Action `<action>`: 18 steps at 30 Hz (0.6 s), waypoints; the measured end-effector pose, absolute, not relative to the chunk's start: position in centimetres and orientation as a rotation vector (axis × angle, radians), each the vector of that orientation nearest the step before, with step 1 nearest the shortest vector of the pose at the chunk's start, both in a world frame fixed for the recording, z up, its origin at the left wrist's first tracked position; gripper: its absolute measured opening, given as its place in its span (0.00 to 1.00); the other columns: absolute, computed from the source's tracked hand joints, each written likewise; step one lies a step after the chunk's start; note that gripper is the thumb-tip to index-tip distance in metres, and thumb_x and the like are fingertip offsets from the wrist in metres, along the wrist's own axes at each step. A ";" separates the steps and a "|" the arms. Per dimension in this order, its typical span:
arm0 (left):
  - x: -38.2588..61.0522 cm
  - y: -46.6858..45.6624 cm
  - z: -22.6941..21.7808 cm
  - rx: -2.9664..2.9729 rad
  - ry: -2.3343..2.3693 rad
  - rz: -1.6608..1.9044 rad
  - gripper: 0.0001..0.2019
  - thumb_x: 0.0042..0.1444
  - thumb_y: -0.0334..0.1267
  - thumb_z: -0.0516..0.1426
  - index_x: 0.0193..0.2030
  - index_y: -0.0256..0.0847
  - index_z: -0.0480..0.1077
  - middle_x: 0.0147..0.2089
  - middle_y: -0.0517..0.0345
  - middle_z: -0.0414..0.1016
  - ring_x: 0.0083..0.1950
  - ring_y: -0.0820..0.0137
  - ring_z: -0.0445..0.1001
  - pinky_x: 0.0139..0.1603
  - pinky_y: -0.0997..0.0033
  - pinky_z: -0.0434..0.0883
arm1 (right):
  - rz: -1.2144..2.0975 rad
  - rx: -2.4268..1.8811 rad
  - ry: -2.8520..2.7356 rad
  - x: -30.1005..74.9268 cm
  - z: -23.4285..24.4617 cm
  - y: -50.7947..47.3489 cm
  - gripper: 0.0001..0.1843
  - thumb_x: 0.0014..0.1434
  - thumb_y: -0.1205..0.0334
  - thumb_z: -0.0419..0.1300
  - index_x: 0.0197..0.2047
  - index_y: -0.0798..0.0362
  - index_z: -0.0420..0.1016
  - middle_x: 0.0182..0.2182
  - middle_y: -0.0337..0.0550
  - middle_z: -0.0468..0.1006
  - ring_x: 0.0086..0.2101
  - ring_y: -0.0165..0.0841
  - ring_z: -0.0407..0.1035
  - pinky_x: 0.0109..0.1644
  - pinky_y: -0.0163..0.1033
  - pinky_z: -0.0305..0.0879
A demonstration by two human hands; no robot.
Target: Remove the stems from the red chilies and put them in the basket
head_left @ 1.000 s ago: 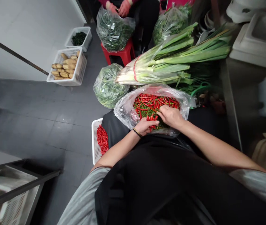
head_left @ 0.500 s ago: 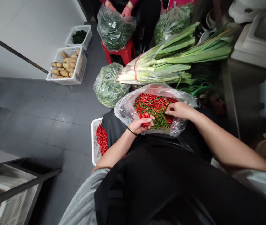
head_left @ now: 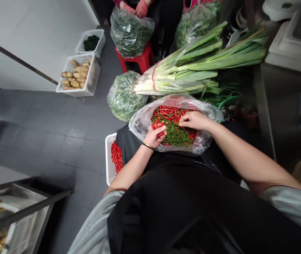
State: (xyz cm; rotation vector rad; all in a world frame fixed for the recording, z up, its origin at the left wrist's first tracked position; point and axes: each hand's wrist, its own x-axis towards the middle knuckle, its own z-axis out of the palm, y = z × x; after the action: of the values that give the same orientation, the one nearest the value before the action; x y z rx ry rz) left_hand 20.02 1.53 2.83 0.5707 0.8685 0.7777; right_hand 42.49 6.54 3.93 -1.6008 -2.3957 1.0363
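Observation:
An open clear plastic bag lies across my lap, holding red chilies and a heap of green stems. My left hand, a bracelet at its wrist, is closed around several red chilies over the bag's near left part. On the right side of the bag, my right hand has its fingertips pinched together just above the chilies and stems. What sits between those fingertips is too small to make out. By my left leg stands a white basket with stemless-looking red chilies in it.
Leeks tied with a red band lie beyond the bag, next to bagged greens. Pink-gloved hands of another person work at a bag on a red stool. Left are a basket of pale roots and a metal rack.
My left hand has turned and closed more tightly around its chilies, shifting slightly left. My right hand has moved left and slightly up over the bag.

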 end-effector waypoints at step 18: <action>21.6 8.8 1.8 1.955 1.562 0.026 0.03 0.46 0.33 0.62 0.30 0.37 0.75 0.33 0.49 0.76 0.39 0.64 0.75 0.39 0.69 0.69 | 0.527 -2.024 -1.585 49.7 7.7 8.0 0.20 0.55 0.61 0.60 0.49 0.62 0.77 0.29 0.52 0.79 0.28 0.32 0.70 0.36 0.38 0.63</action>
State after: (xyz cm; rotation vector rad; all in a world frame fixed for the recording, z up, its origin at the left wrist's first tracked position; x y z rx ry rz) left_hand 21.56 8.83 1.85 1.9552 1.5620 0.0260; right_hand 49.73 8.02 7.69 -2.0244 -1.5853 0.5271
